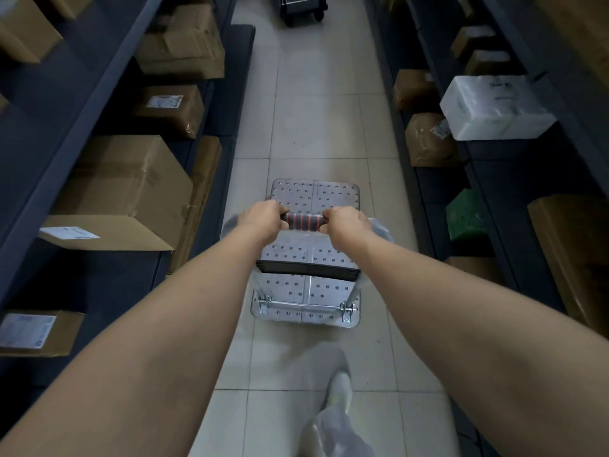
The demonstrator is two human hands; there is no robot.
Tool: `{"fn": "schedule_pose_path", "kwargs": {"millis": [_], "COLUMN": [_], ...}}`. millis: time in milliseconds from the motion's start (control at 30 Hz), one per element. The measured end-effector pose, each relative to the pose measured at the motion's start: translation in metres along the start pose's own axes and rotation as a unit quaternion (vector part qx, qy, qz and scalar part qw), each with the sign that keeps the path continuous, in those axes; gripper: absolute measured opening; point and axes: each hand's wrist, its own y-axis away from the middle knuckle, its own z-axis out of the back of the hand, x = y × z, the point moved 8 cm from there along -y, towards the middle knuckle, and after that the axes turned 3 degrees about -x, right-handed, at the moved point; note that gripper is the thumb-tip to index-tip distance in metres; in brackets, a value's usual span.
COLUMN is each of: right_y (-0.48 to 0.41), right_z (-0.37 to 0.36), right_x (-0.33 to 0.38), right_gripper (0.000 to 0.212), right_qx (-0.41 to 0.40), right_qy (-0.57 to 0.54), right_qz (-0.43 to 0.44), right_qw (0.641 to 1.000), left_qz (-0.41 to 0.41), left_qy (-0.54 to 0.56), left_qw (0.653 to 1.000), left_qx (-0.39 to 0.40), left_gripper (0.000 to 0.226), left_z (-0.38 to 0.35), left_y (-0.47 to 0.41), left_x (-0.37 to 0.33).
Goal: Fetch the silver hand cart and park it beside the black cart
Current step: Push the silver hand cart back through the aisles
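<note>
Centre of frame: silver hand cart standing on the pale tiled floor of a narrow aisle, its perforated metal deck pointing toward the top of the picture.
Handle: black foam grip with red rings, crossing the cart's width just above the deck's middle; clear plastic wrap shows at both ends of the bar.
Left hand: fingers wrapped closed around the left end of the foam grip, forearm running down to the lower left corner.
Right hand: fingers curled closed around the right end of the same grip, forearm running to the lower right edge.
Cart's near end: a hinge bar with two bolted brackets, lying below the hands in the frame.
Top centre: black cart, only its lower part and wheels in view, well apart from the silver one, farther along the aisle.
Left side: dark shelving holding cardboard boxes, several with white labels.
Right side: more dark shelves with brown parcels, a white wrapped package at upper right and a green box at mid right.
Bottom centre: a leg in light trousers and a pale shoe on the tiles.
</note>
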Motion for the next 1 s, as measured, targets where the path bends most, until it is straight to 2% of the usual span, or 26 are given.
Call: {"fn": "schedule_pose_path", "kwargs": {"millis": [467, 833, 1000], "right_y": [-0.086, -0.142, -0.169], "right_z": [0.036, 0.08, 0.099], "right_x": [0.014, -0.012, -0.025], "right_gripper": [0.028, 0.022, 0.025], "right_qx": [0.008, -0.019, -0.023], "right_qy": [0.032, 0.01, -0.028], "right_qz": [0.032, 0.023, 0.002], "right_qw": [0.999, 0.999, 0.999], "left_qz": [0.034, 0.014, -0.016], "left_qy": [0.025, -0.016, -0.045], "left_qw": [0.999, 1.0, 0.999], "left_qx": [0.003, -0.023, -0.002], "left_gripper": [0.027, 0.026, 0.025], "left_z": [0.032, 0.05, 0.056], "left_y": [-0.083, -0.149, -0.186], "left_x": [-0.004, -0.041, -0.059]}}
